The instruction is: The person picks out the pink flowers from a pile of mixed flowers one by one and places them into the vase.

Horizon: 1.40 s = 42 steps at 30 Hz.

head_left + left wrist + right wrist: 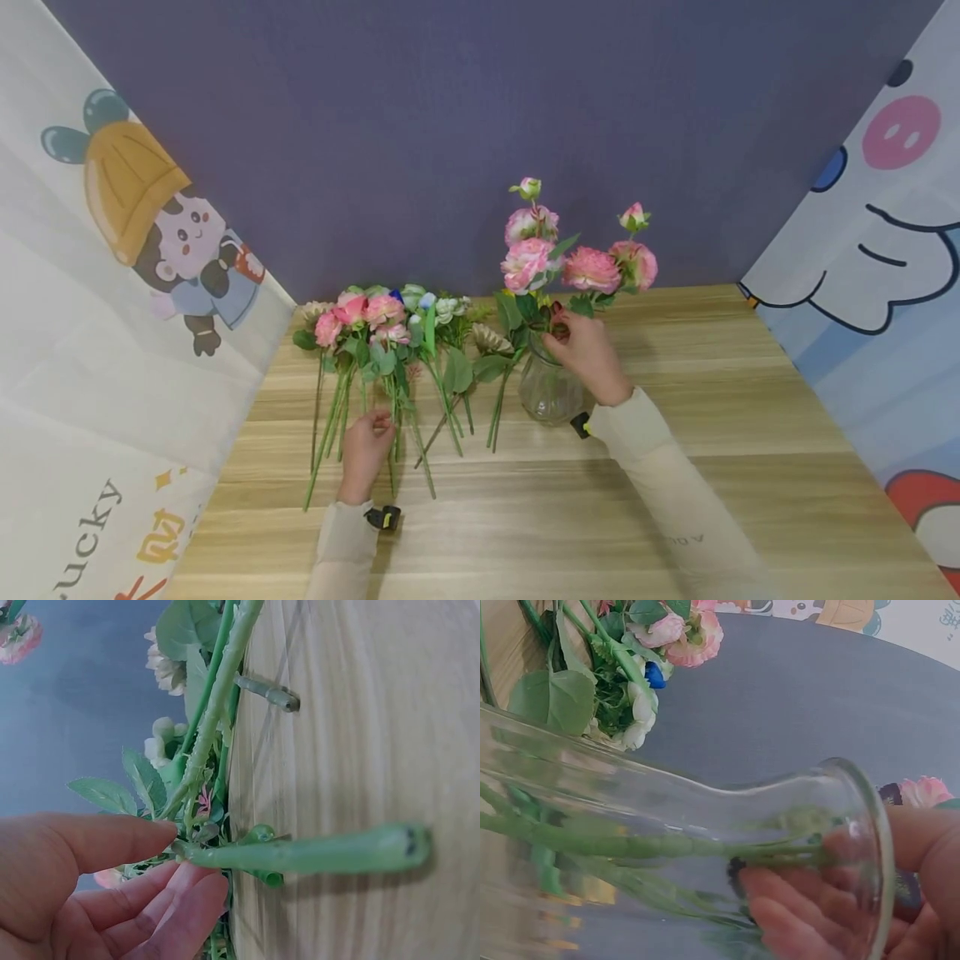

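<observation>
A clear glass vase [546, 398] stands right of centre on the table, with green stems [652, 845] showing through its wall. Pink flowers [592, 270] rise above its mouth. At the rim, my right hand [588, 354] pinches a flower stem, its fingertips partly inside the neck in the right wrist view. My left hand [367, 450] is over the stems of the pink flowers [384, 308] lying at the left. In the left wrist view, its thumb and fingers pinch a green stem [315, 853] whose cut end points away from the hand.
Between the left bunch and the vase lie white flowers [450, 309], a beige flower [491, 339] and several loose stems with leaves [457, 372]. A dark wall panel [450, 150] backs the wooden table [540, 508]. Printed curtains [67, 333] hang at both sides.
</observation>
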Each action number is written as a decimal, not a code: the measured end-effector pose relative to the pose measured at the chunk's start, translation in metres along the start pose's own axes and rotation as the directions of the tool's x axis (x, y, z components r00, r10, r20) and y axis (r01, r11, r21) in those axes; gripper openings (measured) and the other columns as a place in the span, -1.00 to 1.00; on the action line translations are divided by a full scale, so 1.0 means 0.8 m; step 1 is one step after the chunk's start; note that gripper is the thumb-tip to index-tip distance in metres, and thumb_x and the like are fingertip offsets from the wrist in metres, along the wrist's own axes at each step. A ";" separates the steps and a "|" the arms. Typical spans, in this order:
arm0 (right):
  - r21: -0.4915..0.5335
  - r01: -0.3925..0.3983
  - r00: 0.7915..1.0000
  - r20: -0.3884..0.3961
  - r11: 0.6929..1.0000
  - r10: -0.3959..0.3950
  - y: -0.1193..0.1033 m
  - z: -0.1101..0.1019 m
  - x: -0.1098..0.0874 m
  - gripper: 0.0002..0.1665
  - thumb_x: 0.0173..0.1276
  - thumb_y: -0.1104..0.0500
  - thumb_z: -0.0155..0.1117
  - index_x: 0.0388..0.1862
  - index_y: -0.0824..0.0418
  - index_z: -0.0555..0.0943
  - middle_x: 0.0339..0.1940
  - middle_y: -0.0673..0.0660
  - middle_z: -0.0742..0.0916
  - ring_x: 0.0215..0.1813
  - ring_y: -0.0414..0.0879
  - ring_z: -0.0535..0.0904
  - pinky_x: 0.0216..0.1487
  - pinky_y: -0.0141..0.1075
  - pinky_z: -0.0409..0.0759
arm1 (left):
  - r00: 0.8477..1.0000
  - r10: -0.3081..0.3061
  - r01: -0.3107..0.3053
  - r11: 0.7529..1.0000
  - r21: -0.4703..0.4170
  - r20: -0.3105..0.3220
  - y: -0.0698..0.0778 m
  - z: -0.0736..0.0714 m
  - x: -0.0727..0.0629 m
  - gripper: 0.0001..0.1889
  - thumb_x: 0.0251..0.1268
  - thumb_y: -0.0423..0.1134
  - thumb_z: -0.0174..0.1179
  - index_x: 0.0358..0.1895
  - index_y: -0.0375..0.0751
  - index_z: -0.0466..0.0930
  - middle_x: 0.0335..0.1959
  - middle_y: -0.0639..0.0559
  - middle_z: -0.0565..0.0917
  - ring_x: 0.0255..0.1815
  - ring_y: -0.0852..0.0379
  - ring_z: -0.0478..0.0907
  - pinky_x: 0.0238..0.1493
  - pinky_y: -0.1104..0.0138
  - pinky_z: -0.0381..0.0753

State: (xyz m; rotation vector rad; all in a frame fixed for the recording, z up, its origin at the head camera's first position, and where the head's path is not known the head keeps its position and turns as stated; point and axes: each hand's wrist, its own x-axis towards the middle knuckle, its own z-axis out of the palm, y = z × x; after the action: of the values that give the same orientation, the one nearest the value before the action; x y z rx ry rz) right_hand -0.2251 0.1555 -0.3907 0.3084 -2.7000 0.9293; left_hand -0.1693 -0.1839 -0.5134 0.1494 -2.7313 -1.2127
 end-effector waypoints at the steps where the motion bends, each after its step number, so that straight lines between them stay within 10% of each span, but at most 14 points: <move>1: -0.002 -0.001 1.000 0.000 1.000 0.001 0.000 0.000 0.000 -0.87 0.21 0.26 0.24 -0.35 0.35 0.59 -0.48 0.20 0.69 -0.48 -0.03 0.60 -0.42 -0.18 0.58 | 1.000 0.000 0.000 1.000 0.001 0.001 0.000 0.000 0.000 -0.76 0.14 -0.43 0.21 -0.13 -0.49 0.60 -0.36 -0.24 0.68 -0.33 -0.17 0.68 -0.51 0.31 0.57; 17: -0.023 -0.002 1.000 0.001 1.000 0.002 0.001 -0.001 0.004 -0.80 0.21 0.24 0.27 -0.56 0.26 0.51 -0.62 0.14 0.65 -0.62 -0.09 0.51 -0.55 -0.28 0.43 | 0.999 -0.038 0.039 0.999 -0.018 0.037 -0.006 0.002 -0.001 -0.75 0.22 -0.38 0.17 -0.09 -0.49 0.60 -0.30 -0.25 0.67 -0.29 -0.15 0.65 -0.51 0.31 0.56; 42: 0.137 0.048 0.993 -0.114 0.989 -0.033 0.004 0.000 -0.005 -0.72 0.19 0.33 0.29 -0.18 0.53 0.59 -0.37 0.38 0.71 -0.37 0.15 0.68 -0.32 -0.09 0.66 | 0.994 -0.088 0.091 0.994 -0.054 0.063 -0.003 0.000 -0.001 -0.77 0.21 -0.39 0.19 -0.10 -0.43 0.55 -0.29 -0.19 0.60 -0.19 -0.18 0.61 -0.33 0.17 0.58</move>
State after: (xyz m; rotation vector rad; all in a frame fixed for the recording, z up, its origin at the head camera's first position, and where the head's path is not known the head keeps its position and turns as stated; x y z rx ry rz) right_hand -0.2220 0.1586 -0.3936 0.3281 -2.5241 1.0925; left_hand -0.1683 -0.1851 -0.5153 0.2348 -2.7656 -1.3383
